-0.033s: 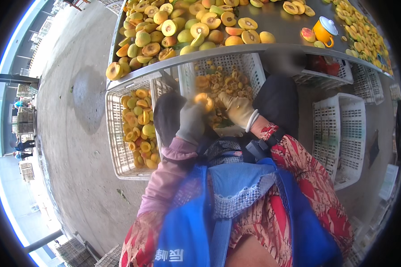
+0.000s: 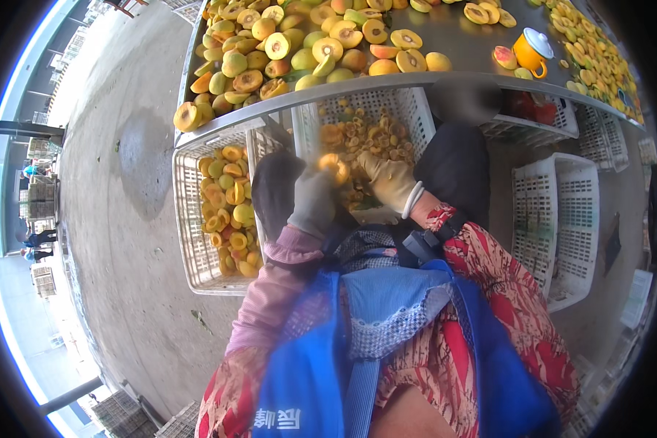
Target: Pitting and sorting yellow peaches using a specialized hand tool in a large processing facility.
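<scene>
My left hand (image 2: 314,198), in a grey glove, is closed round a yellow peach half (image 2: 333,168), whose cut face shows a hollow. Beside it on the right, my right hand (image 2: 391,179) wears a beige glove with its fingers curled together. Whatever those fingers grip, if anything, is hidden. Both hands are over a white plastic crate (image 2: 423,120) between my knees. Orange-brown fruit scraps (image 2: 387,135) lie in that crate. By my left knee, a second white crate (image 2: 186,212) holds many yellow peach halves (image 2: 230,193).
Ahead, a metal table (image 2: 452,44) carries heaped peach halves (image 2: 328,47) and a yellow mug with a white lid (image 2: 531,52). Its front edge runs just beyond my hands. White crates (image 2: 573,226) stand on the concrete floor (image 2: 139,270) to my right.
</scene>
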`<state>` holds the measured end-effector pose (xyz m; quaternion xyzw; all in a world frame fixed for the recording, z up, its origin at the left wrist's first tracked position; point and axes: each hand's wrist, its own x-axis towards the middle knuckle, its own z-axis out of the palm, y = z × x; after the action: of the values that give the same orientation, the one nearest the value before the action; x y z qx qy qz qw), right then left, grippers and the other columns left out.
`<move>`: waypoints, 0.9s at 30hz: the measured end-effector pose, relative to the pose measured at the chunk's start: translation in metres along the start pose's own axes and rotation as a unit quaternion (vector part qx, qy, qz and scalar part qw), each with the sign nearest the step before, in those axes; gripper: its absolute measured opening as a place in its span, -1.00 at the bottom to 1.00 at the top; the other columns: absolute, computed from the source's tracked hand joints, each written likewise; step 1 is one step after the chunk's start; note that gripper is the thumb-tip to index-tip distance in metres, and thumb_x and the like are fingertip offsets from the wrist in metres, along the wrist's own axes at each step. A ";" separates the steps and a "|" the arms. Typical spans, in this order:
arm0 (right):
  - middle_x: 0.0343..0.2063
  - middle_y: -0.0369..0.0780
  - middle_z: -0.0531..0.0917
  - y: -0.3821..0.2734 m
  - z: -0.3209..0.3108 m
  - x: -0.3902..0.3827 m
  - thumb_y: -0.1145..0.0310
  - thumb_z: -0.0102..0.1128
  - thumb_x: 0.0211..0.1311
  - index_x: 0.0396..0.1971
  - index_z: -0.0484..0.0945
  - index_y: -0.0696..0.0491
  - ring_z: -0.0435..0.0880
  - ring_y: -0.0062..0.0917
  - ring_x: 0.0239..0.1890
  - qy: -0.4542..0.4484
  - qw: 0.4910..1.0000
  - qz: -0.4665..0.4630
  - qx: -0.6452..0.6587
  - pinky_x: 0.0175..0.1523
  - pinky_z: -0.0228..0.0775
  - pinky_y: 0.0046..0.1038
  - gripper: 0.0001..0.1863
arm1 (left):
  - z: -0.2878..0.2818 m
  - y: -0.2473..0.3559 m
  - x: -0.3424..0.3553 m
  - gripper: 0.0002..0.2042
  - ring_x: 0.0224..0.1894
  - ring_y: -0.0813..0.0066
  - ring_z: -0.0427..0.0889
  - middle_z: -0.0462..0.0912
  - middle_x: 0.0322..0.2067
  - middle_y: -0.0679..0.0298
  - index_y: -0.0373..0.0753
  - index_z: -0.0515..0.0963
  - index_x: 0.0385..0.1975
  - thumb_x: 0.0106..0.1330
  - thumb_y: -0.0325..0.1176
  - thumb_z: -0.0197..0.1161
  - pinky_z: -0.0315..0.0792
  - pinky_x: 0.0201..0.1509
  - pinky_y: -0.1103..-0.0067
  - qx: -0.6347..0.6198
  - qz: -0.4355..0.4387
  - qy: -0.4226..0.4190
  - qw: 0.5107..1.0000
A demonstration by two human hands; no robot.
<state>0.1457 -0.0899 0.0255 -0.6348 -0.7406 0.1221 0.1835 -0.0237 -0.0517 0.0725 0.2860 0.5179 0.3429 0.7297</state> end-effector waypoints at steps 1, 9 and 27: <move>-0.52 -0.15 0.63 -0.001 0.001 0.000 0.29 -0.06 0.27 -0.19 0.33 -0.06 0.65 -0.22 -0.49 0.031 0.999 -0.017 0.015 -0.44 0.44 -0.24 -0.85 | -0.004 0.000 0.000 -0.78 -0.44 0.41 0.57 0.55 -0.34 0.26 -0.24 0.39 -0.05 0.35 -0.40 -0.05 0.45 -0.52 0.61 -0.001 -0.013 -0.007 1.000; -0.53 -0.18 0.62 -0.005 -0.006 0.004 0.32 -0.02 0.27 -0.24 0.37 -0.07 0.63 -0.26 -0.57 0.098 0.992 -0.071 0.023 -0.50 0.43 -0.27 -0.90 | -0.022 0.000 0.004 -0.82 -0.53 0.55 0.46 0.52 -0.42 0.22 -0.29 0.41 -0.20 0.36 -0.37 -0.08 0.32 -0.61 0.71 0.066 -0.029 -0.111 0.991; 0.00 -0.02 0.52 0.009 -0.002 0.024 0.11 -0.10 0.30 0.00 0.42 -0.05 0.50 -0.17 0.06 -0.261 0.938 0.228 -0.003 0.08 0.34 -0.23 -0.63 | -0.046 -0.023 0.016 -0.78 -0.61 0.50 0.42 0.53 -0.45 0.18 -0.29 0.41 -0.08 0.35 -0.36 0.00 0.34 -0.60 0.63 0.142 0.124 -0.171 0.967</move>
<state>0.1513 -0.0653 0.0261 -0.7332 -0.5981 0.3195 -0.0510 -0.0592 -0.0505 0.0319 0.5026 0.3897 0.2996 0.7111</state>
